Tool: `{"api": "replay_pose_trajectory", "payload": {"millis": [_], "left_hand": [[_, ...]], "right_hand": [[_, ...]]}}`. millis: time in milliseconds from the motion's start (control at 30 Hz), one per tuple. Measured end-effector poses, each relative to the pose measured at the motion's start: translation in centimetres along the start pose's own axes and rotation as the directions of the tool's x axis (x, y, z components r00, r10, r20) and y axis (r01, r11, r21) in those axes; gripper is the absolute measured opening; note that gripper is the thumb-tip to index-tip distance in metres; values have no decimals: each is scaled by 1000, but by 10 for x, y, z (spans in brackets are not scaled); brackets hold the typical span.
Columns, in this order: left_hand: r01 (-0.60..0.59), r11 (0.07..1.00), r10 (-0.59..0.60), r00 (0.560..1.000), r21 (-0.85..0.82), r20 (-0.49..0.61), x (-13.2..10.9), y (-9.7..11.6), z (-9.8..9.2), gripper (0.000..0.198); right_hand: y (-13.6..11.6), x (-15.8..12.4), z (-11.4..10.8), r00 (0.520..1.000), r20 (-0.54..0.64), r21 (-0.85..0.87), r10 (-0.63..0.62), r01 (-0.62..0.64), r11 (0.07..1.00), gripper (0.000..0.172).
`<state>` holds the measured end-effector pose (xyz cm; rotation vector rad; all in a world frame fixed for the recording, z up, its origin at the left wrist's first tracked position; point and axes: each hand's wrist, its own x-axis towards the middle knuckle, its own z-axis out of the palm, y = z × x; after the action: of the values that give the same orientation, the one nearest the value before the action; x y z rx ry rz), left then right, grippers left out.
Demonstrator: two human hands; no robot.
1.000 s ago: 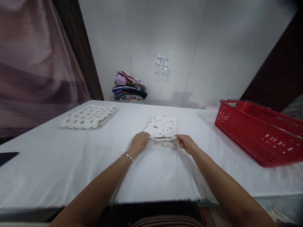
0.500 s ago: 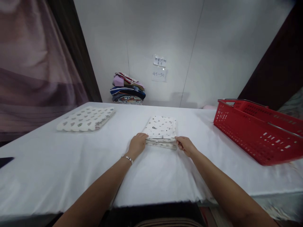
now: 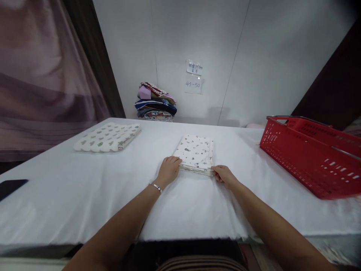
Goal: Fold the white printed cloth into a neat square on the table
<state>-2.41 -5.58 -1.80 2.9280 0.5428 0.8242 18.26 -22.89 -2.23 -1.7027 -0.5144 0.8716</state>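
A small folded white cloth (image 3: 196, 151) with a dark speckled print lies in several layers on the white-covered table (image 3: 118, 199). At its near left corner, my left hand (image 3: 169, 168) has its fingers closed over the edge, the fingertips resting on top. My right hand (image 3: 225, 176) pinches the near right corner between thumb and bent fingers. The layers' folded edges face me, lying nearly flat together. A silver bracelet (image 3: 156, 187) is on my left wrist.
Farther left lies a thicker folded cloth (image 3: 108, 137) with grey shapes. A red plastic basket (image 3: 307, 158) with metal handles stands at the right. Folded fabrics (image 3: 155, 103) are stacked by the back wall. A dark flat object (image 3: 11, 187) rests at the left edge.
The near edge of the speckled cloth has come down, and its raised layers now lie closer together. Both hands still hold the near corners. The view has shifted slightly.
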Motion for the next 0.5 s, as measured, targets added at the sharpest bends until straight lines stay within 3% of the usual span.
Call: {"api": "replay_pose_trajectory", "payload": {"millis": [100, 167, 200, 267, 333, 400, 500], "left_hand": [[-83, 996, 84, 996, -31, 25, 3, 7, -3, 29], [-112, 992, 115, 992, -51, 59, 6, 10, -3, 25], [-115, 992, 119, 990, -57, 73, 7, 11, -3, 24], [-114, 991, 119, 989, -64, 90, 10, 11, -1, 23], [-112, 991, 118, 989, -69, 91, 12, 10, 1, 22], [-111, 991, 117, 990, -70, 85, 13, 9, 4, 22], [-92, 993, 97, 993, -79, 72, 13, 8, 8, 21]], "right_hand": [[1, -3, 0, 999, -23, -52, -42, 40, 998, 26], [2, -6, -1, 979, -86, -190, -183, 165, 968, 25], [1, -9, -1, 947, -120, -299, -297, 251, 921, 25], [0, -13, -2, 835, -101, -531, -541, 414, 739, 25], [-3, -18, -1, 714, 57, -689, -697, 534, 491, 24], [-7, -20, 1, 637, 266, -747, -724, 611, 263, 26], [-11, -17, 5, 609, 458, -771, -648, 634, 52, 26]]}}
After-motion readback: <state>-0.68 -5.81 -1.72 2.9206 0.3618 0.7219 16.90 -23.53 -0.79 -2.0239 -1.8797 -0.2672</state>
